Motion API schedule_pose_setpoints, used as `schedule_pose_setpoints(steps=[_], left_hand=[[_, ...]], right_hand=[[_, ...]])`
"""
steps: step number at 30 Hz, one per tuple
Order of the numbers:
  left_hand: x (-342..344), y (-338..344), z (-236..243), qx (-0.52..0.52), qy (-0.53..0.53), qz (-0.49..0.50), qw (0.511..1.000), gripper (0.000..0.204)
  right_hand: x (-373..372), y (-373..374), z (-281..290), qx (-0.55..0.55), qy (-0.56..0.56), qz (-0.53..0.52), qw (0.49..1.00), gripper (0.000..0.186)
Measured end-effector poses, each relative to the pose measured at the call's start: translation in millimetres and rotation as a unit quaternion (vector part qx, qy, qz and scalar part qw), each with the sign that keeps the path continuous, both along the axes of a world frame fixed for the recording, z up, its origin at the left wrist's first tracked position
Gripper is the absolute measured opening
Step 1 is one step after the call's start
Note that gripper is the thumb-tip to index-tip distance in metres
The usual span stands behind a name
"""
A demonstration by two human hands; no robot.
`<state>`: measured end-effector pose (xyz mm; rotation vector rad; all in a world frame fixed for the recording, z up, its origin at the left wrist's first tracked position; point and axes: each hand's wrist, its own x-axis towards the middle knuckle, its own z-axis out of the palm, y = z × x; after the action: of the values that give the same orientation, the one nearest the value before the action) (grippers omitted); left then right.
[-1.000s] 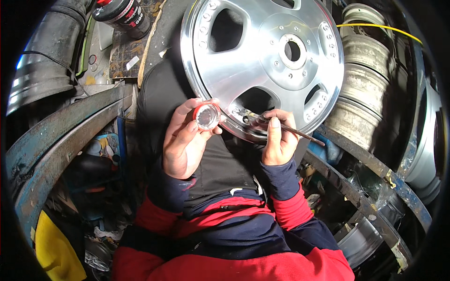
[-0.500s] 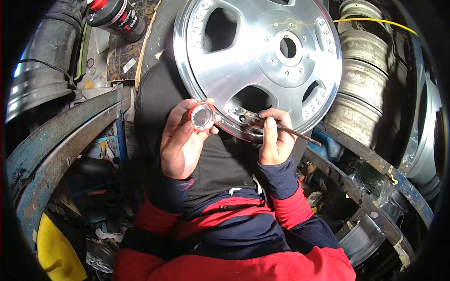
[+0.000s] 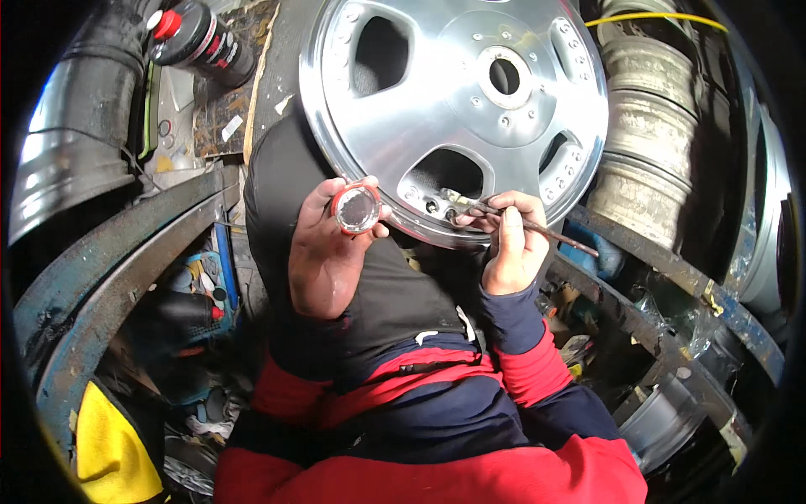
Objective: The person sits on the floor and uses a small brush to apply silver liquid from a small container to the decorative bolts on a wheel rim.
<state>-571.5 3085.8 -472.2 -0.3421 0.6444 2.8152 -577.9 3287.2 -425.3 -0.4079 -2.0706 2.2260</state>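
My left hand point(image 3: 321, 267) is closed around a small round red cap point(image 3: 357, 209), its hollow side facing up with something dark inside. In my right hand point(image 3: 514, 254) a thin brush with a brown handle point(image 3: 564, 242) is pinched between thumb and fingers. The brush's pale, smeared head lies over the near rim of a polished metal wheel point(image 3: 445, 92), beside its bolt holes. Whether the bristles touch the metal I cannot tell. The wheel leans on the dark-clothed legs, with large oval openings and a round centre hole.
A black bottle with a red cap point(image 3: 206, 46) stands at the far left. Dull wheels point(image 3: 642, 126) are stacked on the right. Worn blue metal bars point(image 3: 126, 244) run along both sides. A yellow cloth point(image 3: 113, 449) hangs at the lower left.
My right hand and the brush have moved to the right along the wheel's near rim. My left hand still holds the cap in nearly the same place. The view has shifted slightly.
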Motion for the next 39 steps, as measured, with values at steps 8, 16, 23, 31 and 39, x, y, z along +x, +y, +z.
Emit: schedule_pose_setpoints(steps=[8, 16, 23, 31, 39], left_hand=[[0.9, 3.9, 6.4, 0.023, -0.028, 0.02, 0.999, 0.042], [1.0, 8.1, 2.9, 0.048, -0.05, 0.043, 0.997, 0.04], [2.4, 3.2, 5.6, 0.009, -0.048, 0.024, 0.999, 0.042], [3.0, 0.2, 0.1, 0.04, -0.018, 0.01, 0.999, 0.045], [1.7, 1.8, 3.0, 0.036, -0.021, 0.011, 0.999, 0.045]], right_hand=[[15.3, 6.3, 2.8, 0.009, -0.021, 0.002, 1.0, 0.012], [33.7, -9.0, -5.3, 0.064, -0.066, 0.049, 0.995, 0.014], [32.9, -16.4, -9.1, 0.106, -0.055, 0.031, 0.992, 0.017], [28.4, -18.3, -8.0, 0.15, -0.025, 0.035, 0.988, 0.018], [28.4, -14.6, -7.6, 0.162, -0.047, 0.056, 0.984, 0.017]])
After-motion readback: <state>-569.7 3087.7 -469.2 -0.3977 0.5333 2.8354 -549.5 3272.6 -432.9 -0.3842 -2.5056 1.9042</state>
